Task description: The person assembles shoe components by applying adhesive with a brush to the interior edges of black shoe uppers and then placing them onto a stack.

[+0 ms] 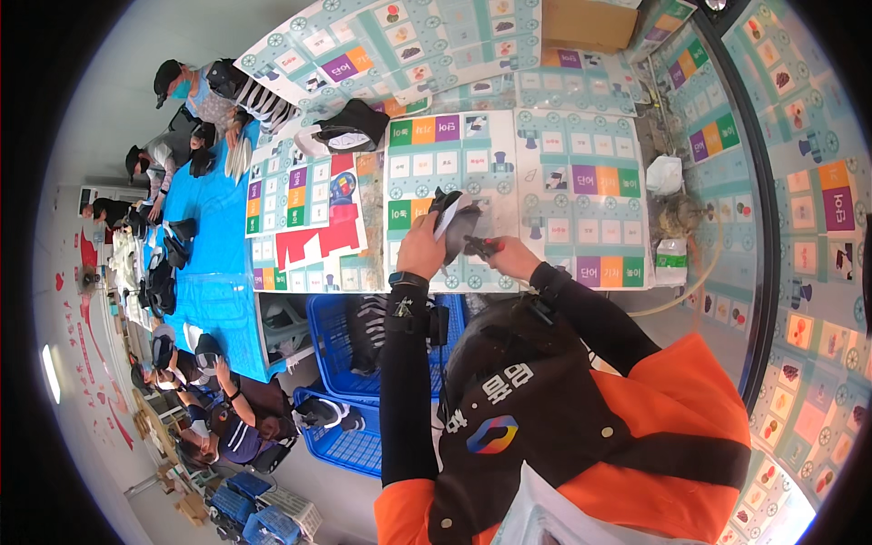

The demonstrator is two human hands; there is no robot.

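My left hand [421, 248] is closed on a dark cap [463, 227] with a pale inner side showing, raised above the near part of the patterned table. Part of the cap looks smeared, so its exact shape is hard to read. Just right of it, my right hand [516, 260] grips a small black tool with a red handle [485, 246]. The tool points left at the cap's lower right edge; whether they touch I cannot tell. Farther back on the table lies another black cap [352, 125] with a light inside.
A red and white sheet [318, 241] lies left on the patterned tabletop [581, 222]. Blue baskets [341, 450] stand below the near edge. Several people handle caps along a blue-covered table [213, 272]. Packets and a yellowish hose [713, 272] are at right.
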